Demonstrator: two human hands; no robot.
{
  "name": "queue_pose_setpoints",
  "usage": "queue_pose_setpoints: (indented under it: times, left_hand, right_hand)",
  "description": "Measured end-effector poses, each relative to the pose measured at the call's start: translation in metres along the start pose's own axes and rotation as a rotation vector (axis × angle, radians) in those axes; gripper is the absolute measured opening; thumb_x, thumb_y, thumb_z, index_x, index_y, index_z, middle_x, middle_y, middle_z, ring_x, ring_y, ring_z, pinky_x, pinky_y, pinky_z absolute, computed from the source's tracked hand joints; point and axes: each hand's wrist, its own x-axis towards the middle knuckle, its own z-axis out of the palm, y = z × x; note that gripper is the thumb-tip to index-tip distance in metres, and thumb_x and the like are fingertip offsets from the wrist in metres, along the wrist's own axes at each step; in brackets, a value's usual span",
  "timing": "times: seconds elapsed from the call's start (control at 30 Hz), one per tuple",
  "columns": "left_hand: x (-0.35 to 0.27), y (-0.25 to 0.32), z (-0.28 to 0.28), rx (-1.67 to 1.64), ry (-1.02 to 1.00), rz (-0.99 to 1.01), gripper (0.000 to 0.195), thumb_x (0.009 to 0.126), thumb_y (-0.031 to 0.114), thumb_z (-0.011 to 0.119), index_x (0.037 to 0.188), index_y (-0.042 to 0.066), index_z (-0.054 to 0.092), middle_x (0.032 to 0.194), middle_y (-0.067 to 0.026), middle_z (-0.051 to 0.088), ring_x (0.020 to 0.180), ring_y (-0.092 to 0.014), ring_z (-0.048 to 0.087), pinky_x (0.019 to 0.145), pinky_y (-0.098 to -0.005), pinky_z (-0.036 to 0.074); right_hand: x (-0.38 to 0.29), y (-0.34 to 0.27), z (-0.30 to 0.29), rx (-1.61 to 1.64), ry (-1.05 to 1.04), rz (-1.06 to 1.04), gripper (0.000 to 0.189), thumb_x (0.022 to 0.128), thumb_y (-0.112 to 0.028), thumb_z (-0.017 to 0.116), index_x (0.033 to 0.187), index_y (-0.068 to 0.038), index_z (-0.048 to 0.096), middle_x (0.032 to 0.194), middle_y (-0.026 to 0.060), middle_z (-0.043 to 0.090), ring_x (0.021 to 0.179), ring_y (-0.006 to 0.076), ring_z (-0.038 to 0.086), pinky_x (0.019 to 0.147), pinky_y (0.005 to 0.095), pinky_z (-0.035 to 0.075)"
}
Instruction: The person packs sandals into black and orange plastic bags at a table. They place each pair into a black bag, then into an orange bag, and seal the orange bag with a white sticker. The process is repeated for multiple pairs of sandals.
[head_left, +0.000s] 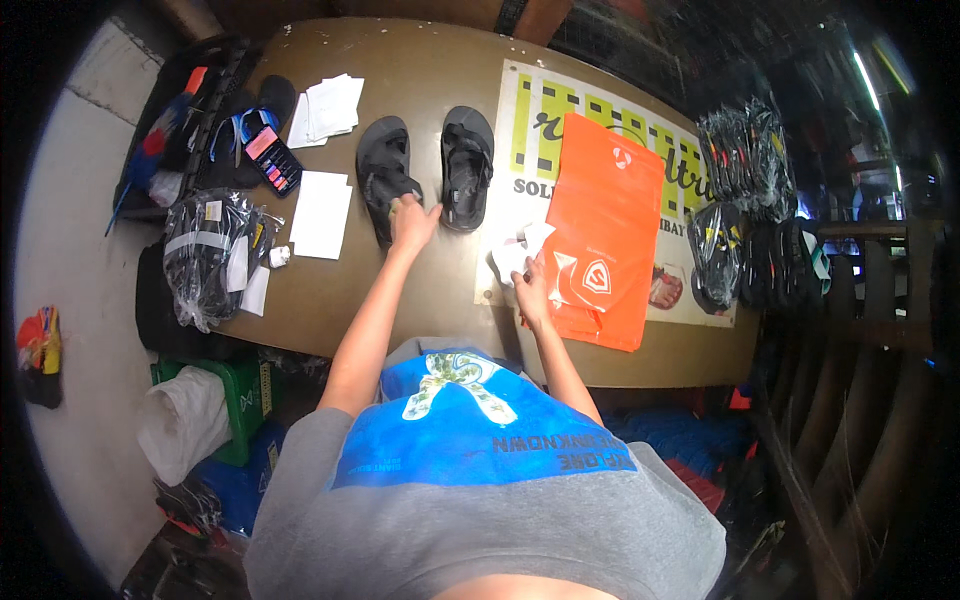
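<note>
Two black strap sandals stand side by side on the brown table, the left sandal (384, 161) tilted slightly and the right sandal (466, 169) nearly straight. My left hand (412, 223) reaches over the heel part of the left sandal, fingertips at its strap and thumb spread towards the other sandal. Whether the fingers grip the strap is unclear. In my right hand (531, 285) is a crumpled piece of white paper (525, 244), pinched at its lower edge. That hand is beside a stack of orange plastic bags (607, 225), over their left edge.
White paper sheets (322, 214) and a lit phone (274, 160) lie at the left, near plastic-wrapped sandals (206, 255) and a small white roll (279, 256). A printed sign (525, 127) lies under the bags. More wrapped footwear (746, 157) sits along the right edge.
</note>
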Motion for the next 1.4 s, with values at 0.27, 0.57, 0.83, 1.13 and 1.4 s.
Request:
queue_pose_setpoints:
  times: [0.27,0.57,0.83,1.13,1.4]
  left_hand:
    - [0.044,-0.006,0.019,-0.030,-0.191,0.180,0.045,0.076,0.023,0.060,0.103,-0.012,0.048,0.097,-0.0334,0.055,0.090,-0.046,0.056,0.080,-0.0461,0.046]
    - [0.023,0.023,0.041,-0.039,-0.213,-0.020,0.054,0.076,0.023,0.059,0.114,-0.012,0.041,0.097,-0.0302,0.058,0.098,-0.042,0.055,0.090,-0.0419,0.041]
    - [-0.101,-0.003,0.046,-0.263,-0.195,0.013,0.045,0.075,0.013,0.055,0.112,-0.009,0.044,0.109,-0.0272,0.053,0.106,-0.040,0.049,0.091,-0.0389,0.038]
    - [-0.209,-0.018,-0.009,-0.364,-0.446,0.057,0.066,0.078,0.022,0.065,0.130,-0.002,0.033,0.124,-0.0193,0.048,0.107,-0.031,0.053,0.089,-0.0363,0.043]
    - [-0.249,-0.083,-0.126,-0.364,-0.121,-0.452,0.063,0.082,0.023,0.060,0.134,0.002,0.031,0.128,-0.0207,0.044,0.099,-0.024,0.058,0.077,-0.0312,0.049]
  right_hand:
    - [0.006,-0.019,-0.002,0.109,-0.093,-0.046,0.052,0.080,-0.015,0.056,0.124,0.009,0.041,0.133,0.0253,0.036,0.115,0.0298,0.046,0.091,0.0331,0.041]
    - [-0.038,0.008,-0.045,0.009,0.092,-0.207,0.049,0.080,-0.012,0.055,0.122,0.009,0.043,0.123,0.0213,0.046,0.106,0.0282,0.050,0.090,0.0322,0.040]
    - [-0.048,0.154,-0.212,0.193,0.669,0.107,0.041,0.085,-0.009,0.051,0.122,0.007,0.045,0.111,0.0131,0.055,0.092,0.0180,0.054,0.077,0.0289,0.045]
    - [-0.025,0.199,-0.264,-0.423,0.751,0.483,0.047,0.078,-0.027,0.053,0.124,-0.017,0.051,0.135,0.0278,0.021,0.116,0.0485,0.032,0.090,0.0529,0.037]
    - [-0.082,-0.002,-0.019,-0.120,-0.235,-0.480,0.052,0.078,-0.034,0.064,0.108,0.007,0.055,0.103,0.0248,0.055,0.100,0.0363,0.050,0.088,0.0417,0.039]
